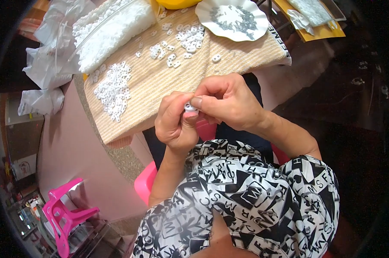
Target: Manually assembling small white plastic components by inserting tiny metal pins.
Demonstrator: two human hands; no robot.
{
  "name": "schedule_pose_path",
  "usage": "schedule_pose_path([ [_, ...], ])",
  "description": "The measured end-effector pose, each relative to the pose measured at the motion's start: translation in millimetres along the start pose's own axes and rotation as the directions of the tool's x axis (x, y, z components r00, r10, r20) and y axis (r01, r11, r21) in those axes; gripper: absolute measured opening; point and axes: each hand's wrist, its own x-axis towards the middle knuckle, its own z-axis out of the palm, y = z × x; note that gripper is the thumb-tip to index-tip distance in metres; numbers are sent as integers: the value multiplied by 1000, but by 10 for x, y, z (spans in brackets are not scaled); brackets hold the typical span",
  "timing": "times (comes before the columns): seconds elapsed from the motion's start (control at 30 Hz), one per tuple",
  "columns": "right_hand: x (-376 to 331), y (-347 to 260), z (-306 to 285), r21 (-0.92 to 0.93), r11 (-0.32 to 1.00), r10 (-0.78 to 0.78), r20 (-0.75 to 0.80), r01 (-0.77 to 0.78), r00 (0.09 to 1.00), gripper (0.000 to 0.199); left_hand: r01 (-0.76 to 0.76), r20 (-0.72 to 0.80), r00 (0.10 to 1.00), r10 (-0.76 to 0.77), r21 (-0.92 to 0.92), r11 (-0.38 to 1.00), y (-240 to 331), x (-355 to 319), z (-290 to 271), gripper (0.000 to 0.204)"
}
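Observation:
Close over the near edge of the cloth, my two hands meet fingertip to fingertip. My left hand (174,121) is closed in a pinch around a small white plastic piece (189,107) with a dark hole showing. Bent over it from the right, my right hand (233,101) has its thumb and forefinger pressed together at the piece; anything between those fingertips is too small to make out. A single white piece with two holes (216,57) lies beyond my right hand. Small grey parts (236,20) are scattered in a white wavy-rimmed plate (206,26) farther back.
A heap of white pieces (113,90) lies at the left on the striped cloth (153,88), with looser clusters (190,38) farther back. Behind stands a clear bag of white pieces (117,32). A pink stool (63,215) is on the floor at lower left.

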Motion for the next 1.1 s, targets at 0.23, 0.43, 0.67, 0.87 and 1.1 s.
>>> schedule_pose_path([
  [0.23, 6, 77, 16, -56, 996, -73, -35, 71, 997, 19, -34, -20, 999, 35, 39, 999, 15, 25, 22, 33],
  [0.43, 73, 151, -61, 142, 990, 6, -44, 0, 999, 14, 194, -137, 964, -230, -237, 952, -8, 38, 80, 23],
  [0.67, 99, 201, -58, 27, 999, -34, -47, 35, 998, 13, 351, -66, 934, -351, -16, 936, 107, 89, -14, 11],
  [0.87, 197, 292, -143, -274, 936, -233, -21, 218, 972, 9, 570, 81, 822, -564, -135, 811, -2, 62, -107, 9],
  [1.1, 284, 307, -273, -77, 995, -74, -237, 57, 969, 9, 740, 86, 618, -781, -399, 542, -83, 10, -50, 14],
])
